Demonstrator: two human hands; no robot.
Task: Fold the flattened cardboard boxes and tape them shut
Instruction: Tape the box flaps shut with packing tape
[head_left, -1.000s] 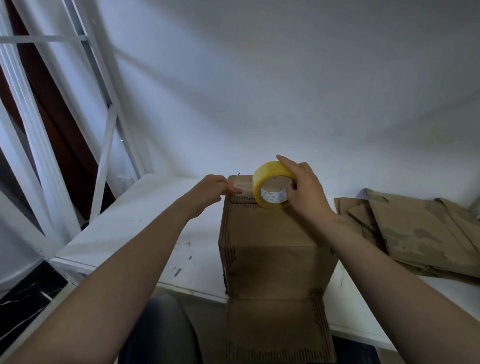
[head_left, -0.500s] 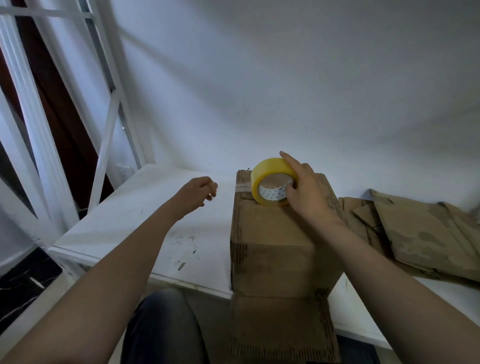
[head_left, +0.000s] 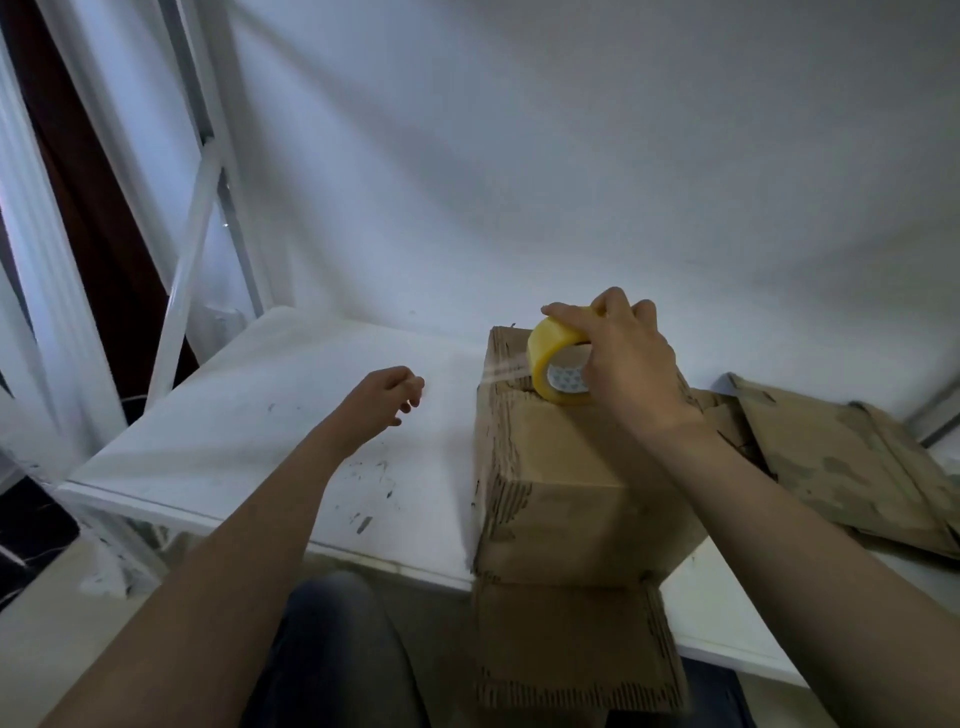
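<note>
A folded brown cardboard box (head_left: 566, 499) stands on the white table (head_left: 291, 415), with one flap hanging down over the table's front edge. My right hand (head_left: 628, 364) grips a yellow roll of tape (head_left: 553, 364) on top of the box. A clear strip of tape (head_left: 506, 368) runs from the roll to the box's top left edge. My left hand (head_left: 387, 392) hovers over the table to the left of the box, fingers loosely curled, holding nothing.
A pile of flattened cardboard boxes (head_left: 852, 457) lies on the table to the right of the box. A white metal frame (head_left: 192, 244) stands at the left. My dark trouser leg (head_left: 332, 654) shows below the table edge. A white wall lies behind.
My left hand has let go of the box's top left edge and drawn away to the left. My right hand now reaches over the top of the roll, with a strip drawn out.
</note>
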